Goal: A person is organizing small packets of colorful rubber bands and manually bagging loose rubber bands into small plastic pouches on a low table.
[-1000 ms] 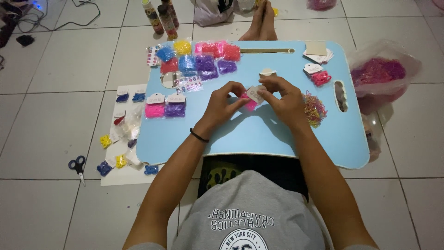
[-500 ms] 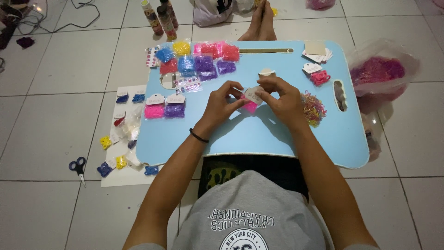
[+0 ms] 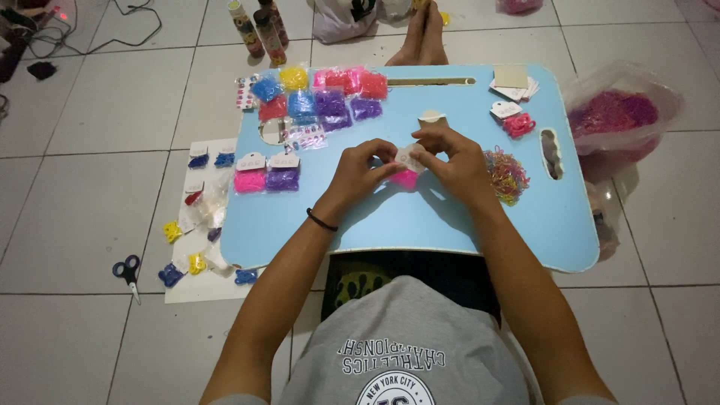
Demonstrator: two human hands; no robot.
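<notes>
Pink packet (image 3: 405,177) mid-table, both hands' fingers (image 3: 390,159) pinching; near edge clear.

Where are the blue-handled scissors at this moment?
In the head view, the scissors lie on the tiled floor at the person's left, beyond the lap table, beside the white sheet with small coloured packets.

The right hand (image 3: 454,161) has moved a little up and toward the left hand (image 3: 361,171). The small pink packet (image 3: 405,177) between them now sits slightly lower under the fingertips, its white card (image 3: 409,158) turned upward.
</notes>
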